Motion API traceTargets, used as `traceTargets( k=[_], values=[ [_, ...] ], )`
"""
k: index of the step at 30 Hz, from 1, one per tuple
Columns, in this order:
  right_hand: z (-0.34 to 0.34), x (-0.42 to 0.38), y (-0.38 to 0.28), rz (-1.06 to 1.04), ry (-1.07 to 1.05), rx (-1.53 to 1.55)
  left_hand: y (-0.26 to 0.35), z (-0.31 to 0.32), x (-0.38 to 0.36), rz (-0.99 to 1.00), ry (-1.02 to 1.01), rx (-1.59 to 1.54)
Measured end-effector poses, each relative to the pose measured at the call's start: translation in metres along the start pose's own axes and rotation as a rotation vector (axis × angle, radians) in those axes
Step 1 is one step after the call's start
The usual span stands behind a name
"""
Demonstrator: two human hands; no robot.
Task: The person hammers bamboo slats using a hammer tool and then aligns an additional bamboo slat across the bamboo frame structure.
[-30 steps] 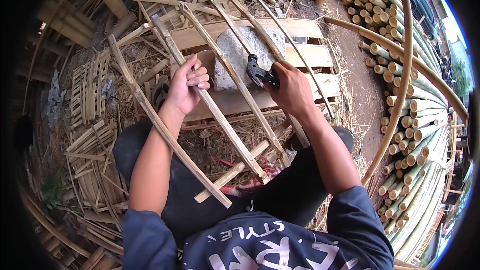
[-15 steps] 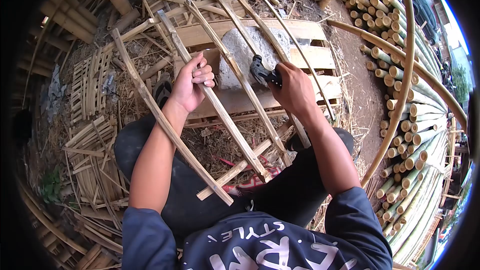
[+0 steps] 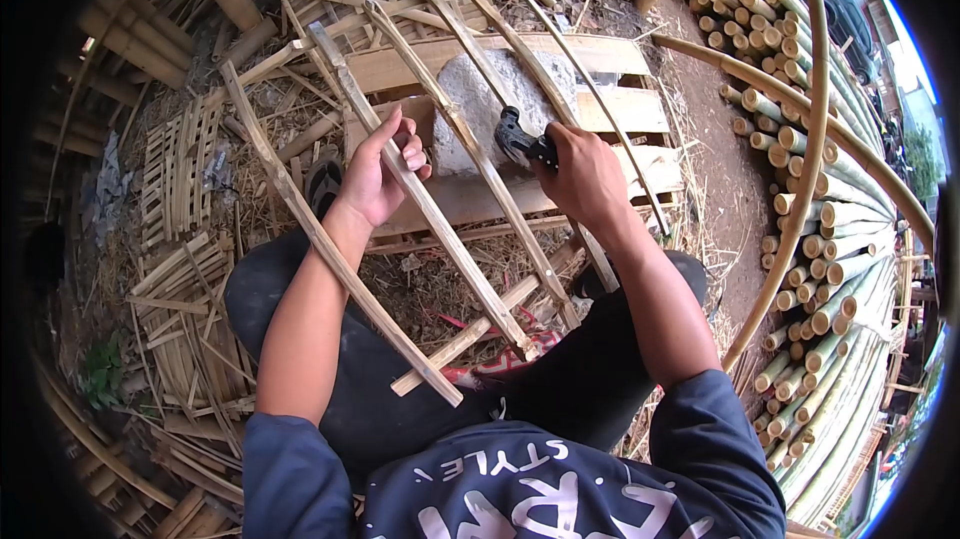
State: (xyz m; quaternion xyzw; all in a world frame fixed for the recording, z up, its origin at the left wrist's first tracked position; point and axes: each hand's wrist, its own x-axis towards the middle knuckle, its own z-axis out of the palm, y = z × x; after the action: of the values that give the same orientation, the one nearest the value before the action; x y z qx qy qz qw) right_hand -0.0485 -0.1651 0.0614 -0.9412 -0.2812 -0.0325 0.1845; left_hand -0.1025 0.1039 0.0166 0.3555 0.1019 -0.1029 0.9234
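In the head view, my left hand (image 3: 378,174) curls loosely around a long bamboo strip (image 3: 437,207), which runs between the thumb and the bent fingers. My right hand (image 3: 587,177) is closed on the dark handle of a hammer (image 3: 513,137); the metal head points up and left, above a pale stone block (image 3: 470,109). The strip belongs to a slatted bamboo frame with several long strips and a crosspiece (image 3: 468,337) at its near end. This frame lies tilted across the block and my lap. Whether a nail is in my left hand cannot be seen.
A wooden slatted platform (image 3: 610,111) carries the block. Cut bamboo poles (image 3: 830,269) are stacked at the right, with a curved pole (image 3: 822,129) before them. Finished-looking slatted panels (image 3: 180,174) and loose strips lie at the left among bamboo scraps.
My left hand's fingers have loosened and the thumb has lifted along the strip. The hammer and right hand have shifted slightly left. The frame has moved a little to the left.
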Motion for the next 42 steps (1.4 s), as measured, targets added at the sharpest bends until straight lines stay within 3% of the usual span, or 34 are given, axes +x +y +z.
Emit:
traceTargets(
  k=[8,12,14,16,20,23,26,27,28,30,32,33,34,36,38,42],
  values=[
    [0.009,0.000,0.003,-0.018,0.078,0.026,-0.006,-0.033,-0.006,-0.015,0.164,0.145],
    [0.017,0.000,-0.002,-0.037,0.150,0.009,-0.012,-0.069,-0.013,-0.059,0.272,-0.043],
    [0.018,0.000,-0.007,-0.027,0.141,-0.002,-0.015,-0.085,-0.009,-0.038,0.555,-0.208],
    [0.022,0.000,-0.005,-0.039,0.157,-0.040,-0.011,-0.090,-0.017,0.087,0.650,-0.413],
    [0.020,-0.001,-0.011,-0.025,0.137,-0.035,0.007,-0.087,-0.035,0.256,0.642,-0.535],
    [0.023,-0.003,-0.010,-0.024,0.192,-0.069,0.021,-0.059,-0.063,0.402,0.728,-0.226],
    [0.023,-0.002,-0.013,0.011,0.171,-0.145,0.019,-0.048,-0.072,0.233,0.848,0.190],
    [0.023,-0.003,-0.011,0.013,0.173,-0.154,0.024,-0.054,-0.076,0.127,0.806,0.469],
    [0.024,-0.002,-0.011,0.010,0.173,-0.162,0.028,-0.046,-0.086,0.137,0.624,0.639],
    [0.024,-0.001,-0.012,0.012,0.154,-0.166,0.034,-0.023,-0.093,0.135,0.817,0.930],
    [0.022,-0.002,-0.012,0.013,0.134,-0.172,0.046,-0.018,-0.116,0.287,0.664,1.227],
    [0.022,-0.001,-0.013,0.013,0.128,-0.174,0.058,-0.009,-0.130,0.177,0.680,1.288],
    [0.022,0.000,-0.013,0.014,0.120,-0.176,0.059,-0.019,-0.139,0.363,0.699,1.412],
    [0.023,0.000,-0.013,0.005,0.133,-0.176,0.061,-0.021,-0.165,0.733,0.735,1.388],
    [0.024,0.000,-0.014,-0.018,0.152,-0.186,0.052,-0.033,-0.186,0.905,0.804,1.257],
    [0.029,0.001,-0.008,-0.089,0.200,-0.197,0.015,-0.104,-0.213,0.922,1.010,0.630]
  ],
)
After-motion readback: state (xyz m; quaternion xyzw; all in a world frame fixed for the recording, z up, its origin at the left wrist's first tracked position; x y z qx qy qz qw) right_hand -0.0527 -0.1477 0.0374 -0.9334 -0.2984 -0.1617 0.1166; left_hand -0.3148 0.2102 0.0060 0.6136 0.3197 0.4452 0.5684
